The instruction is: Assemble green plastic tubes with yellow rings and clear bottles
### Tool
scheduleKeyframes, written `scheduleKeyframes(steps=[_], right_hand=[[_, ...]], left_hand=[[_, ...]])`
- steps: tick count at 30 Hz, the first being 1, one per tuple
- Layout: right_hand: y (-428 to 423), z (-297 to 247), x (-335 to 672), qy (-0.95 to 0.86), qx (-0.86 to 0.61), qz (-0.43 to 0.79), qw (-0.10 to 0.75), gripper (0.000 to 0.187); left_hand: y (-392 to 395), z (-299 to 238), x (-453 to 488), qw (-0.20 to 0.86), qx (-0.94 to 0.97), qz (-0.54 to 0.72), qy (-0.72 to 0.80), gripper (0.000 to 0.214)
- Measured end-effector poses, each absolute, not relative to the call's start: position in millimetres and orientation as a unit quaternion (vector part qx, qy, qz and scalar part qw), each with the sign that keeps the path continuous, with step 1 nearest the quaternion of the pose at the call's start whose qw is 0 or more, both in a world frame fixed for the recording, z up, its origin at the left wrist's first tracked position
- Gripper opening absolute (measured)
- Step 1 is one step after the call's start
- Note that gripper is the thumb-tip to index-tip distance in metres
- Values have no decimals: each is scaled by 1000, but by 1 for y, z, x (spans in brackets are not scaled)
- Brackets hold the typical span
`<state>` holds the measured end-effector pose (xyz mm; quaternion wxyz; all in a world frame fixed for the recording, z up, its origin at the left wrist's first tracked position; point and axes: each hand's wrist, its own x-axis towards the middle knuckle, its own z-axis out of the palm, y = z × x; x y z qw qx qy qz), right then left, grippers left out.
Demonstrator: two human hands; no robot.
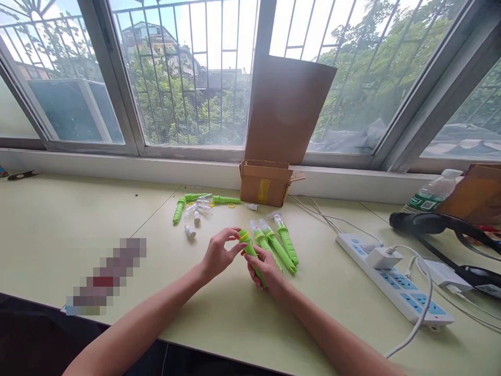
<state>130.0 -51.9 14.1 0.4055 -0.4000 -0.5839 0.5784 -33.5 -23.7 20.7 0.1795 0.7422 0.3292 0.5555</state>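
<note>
My right hand (268, 271) is wrapped round a green plastic handle (249, 249), holding it tilted above the table. My left hand (217, 255) pinches at the handle's top end, where a yellow ring sits. Just right of my hands lie three assembled green pieces with clear tips (279, 241), side by side. Farther back on the left lie loose green handles (179, 209), clear caps (198, 210) and small yellow rings (231, 206).
A small open cardboard box (263, 184) stands by the window sill, with a cardboard sheet (287, 107) leaning behind it. A white power strip (393, 279) with cables lies at the right, beside a water bottle (430, 194) and a black strap. A blurred patch sits at the left.
</note>
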Motion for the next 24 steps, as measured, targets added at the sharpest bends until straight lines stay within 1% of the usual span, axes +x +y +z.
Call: scheduleKeyframes(steps=[7,14,16,20,24], right_hand=[[-54,9,122,-604,-452,493,435,26],[-52,7,123,-627,-462,450,437,25],[-52,7,123,-619,-456,466,438,25],[-53,8,123,-578,-443,533,430,27],[-55,11,124,-566,-429,560,426,28]], left_hand=[[-20,19,-38,156,747,551,336,12],[-20,19,-38,152,747,550,341,12],[-20,20,-37,152,749,546,343,12],[-21,22,-35,153,751,542,345,14],[-22,24,-34,150,754,539,343,16]])
